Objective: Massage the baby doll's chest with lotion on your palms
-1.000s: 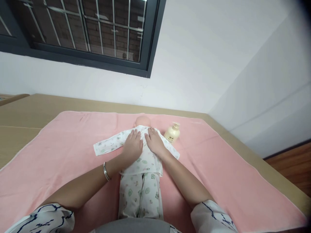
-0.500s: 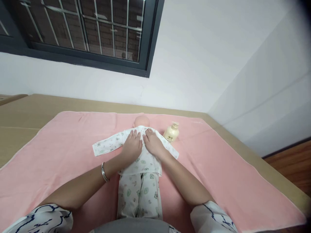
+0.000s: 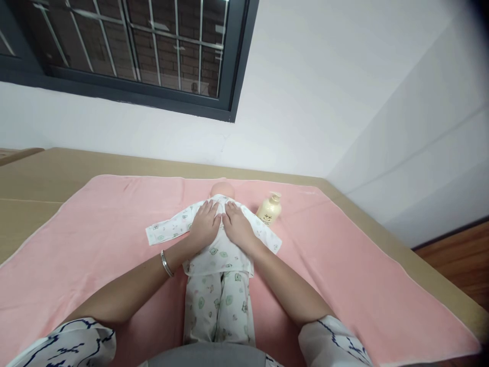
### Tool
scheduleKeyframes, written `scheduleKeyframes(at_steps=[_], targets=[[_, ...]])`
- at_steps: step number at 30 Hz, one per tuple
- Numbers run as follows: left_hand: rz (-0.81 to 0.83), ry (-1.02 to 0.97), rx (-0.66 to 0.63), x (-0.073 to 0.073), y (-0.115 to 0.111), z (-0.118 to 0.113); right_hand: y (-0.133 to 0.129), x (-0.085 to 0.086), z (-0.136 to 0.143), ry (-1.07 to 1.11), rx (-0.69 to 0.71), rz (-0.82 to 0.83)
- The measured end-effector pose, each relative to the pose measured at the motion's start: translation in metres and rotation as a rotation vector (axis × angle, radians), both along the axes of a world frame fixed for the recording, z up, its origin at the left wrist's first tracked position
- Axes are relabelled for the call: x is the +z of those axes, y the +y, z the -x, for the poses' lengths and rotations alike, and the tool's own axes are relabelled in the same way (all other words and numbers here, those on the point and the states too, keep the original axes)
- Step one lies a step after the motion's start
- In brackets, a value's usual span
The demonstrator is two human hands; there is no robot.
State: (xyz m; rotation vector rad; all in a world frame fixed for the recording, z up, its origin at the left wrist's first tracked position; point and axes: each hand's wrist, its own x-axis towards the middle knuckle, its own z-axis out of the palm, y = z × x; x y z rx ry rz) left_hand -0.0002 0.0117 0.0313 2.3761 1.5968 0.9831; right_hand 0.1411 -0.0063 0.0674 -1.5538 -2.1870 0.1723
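A baby doll [image 3: 222, 190] lies on a pink blanket, the bald head at the far end. It wears a white printed long-sleeved top [image 3: 219, 261] and matching trousers [image 3: 235, 308]. Both palms rest flat on the upper part of the top, side by side. My left hand [image 3: 205, 224] has its fingers stretched out toward the doll's head, with a silver bangle at the wrist. My right hand [image 3: 237, 224] lies beside it, fingers also extended, the thumbs close together. A cream pump bottle [image 3: 269, 209] is just right of the doll's sleeve.
The pink blanket [image 3: 122, 219] covers much of a tan surface [image 3: 30, 178]. Behind it rises a white wall [image 3: 286, 102] with a dark-framed barred window [image 3: 153, 51]. Brown wood [image 3: 462, 255] shows at the right edge.
My left hand has shifted slightly left and toward the doll's head, and my right hand slightly left too. The top's collar sits a little higher against the head.
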Motion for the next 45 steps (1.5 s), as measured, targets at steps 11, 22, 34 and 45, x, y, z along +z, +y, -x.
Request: scheduleKeyframes(at_steps=[11, 22, 34, 45], targets=[[-0.026, 0.017, 0.046, -0.004, -0.005, -0.006, 0.019, -0.013, -0.01, 0.06, 0.008, -0.008], [0.079, 0.036, 0.027, 0.005, 0.01, 0.006, -0.009, -0.003, 0.007, -0.03, -0.015, 0.045], [0.006, 0.055, 0.055, -0.002, -0.015, -0.008, 0.015, -0.001, -0.009, -0.021, -0.01, 0.03], [0.04, 0.073, 0.079, 0.003, -0.005, -0.004, 0.013, 0.004, -0.013, 0.02, 0.017, 0.092]])
